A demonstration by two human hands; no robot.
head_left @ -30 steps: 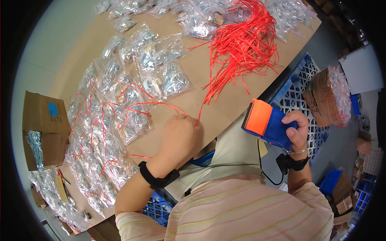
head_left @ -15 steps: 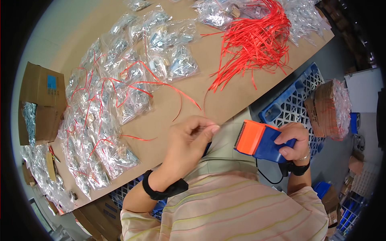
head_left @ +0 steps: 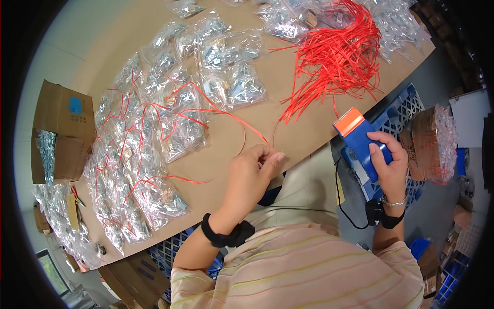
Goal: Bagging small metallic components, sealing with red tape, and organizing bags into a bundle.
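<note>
My left hand (head_left: 250, 172) rests at the near edge of the brown table (head_left: 288, 110), fingers pinched on the end of a thin red strip (head_left: 242, 122) that curves back toward the bags. My right hand (head_left: 387, 165) is off the table's edge and grips a blue hand-held device with an orange end (head_left: 358, 136). A loose heap of red strips (head_left: 337, 59) lies on the table to the upper right. Many clear plastic bags of small metal parts (head_left: 170, 123), some with red strips on them, cover the table's left and middle.
An open cardboard box (head_left: 59, 131) with bagged parts stands at the left. A blue plastic crate (head_left: 401, 110) sits beside the table at the right, next to a plastic-wrapped brown bundle (head_left: 429, 144). More clear bags (head_left: 293, 20) lie along the far edge.
My left hand drew back from among the bags to the near table edge, pulling a red strip with it. My right hand kept the blue device and shifted slightly.
</note>
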